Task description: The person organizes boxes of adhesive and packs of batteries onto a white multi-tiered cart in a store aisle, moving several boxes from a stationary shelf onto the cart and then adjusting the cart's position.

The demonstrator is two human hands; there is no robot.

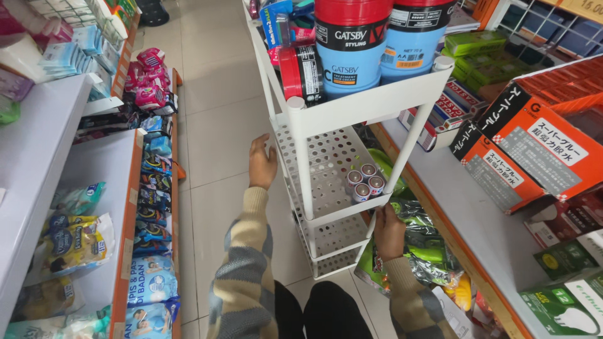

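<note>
Two hands hold a white cart in a shop aisle.

The left hand [262,164] rests on the far side of the cart [352,113], at its middle tray, with the fingers curled loosely on the edge. The right hand [389,231] grips the near corner post, fingers clenched around it. Three small cans [363,182] stand together on the middle tray. Big blue tubs [352,47] with red lids fill the top tray. The cart stands on the tiled floor [213,125], between two rows of shelves. On the left, a shelf [94,188] holds bags and packs. On the right, orange boxes [534,144] sit near the cart, and shiny green packs [421,245] hang just behind the right hand.
</note>
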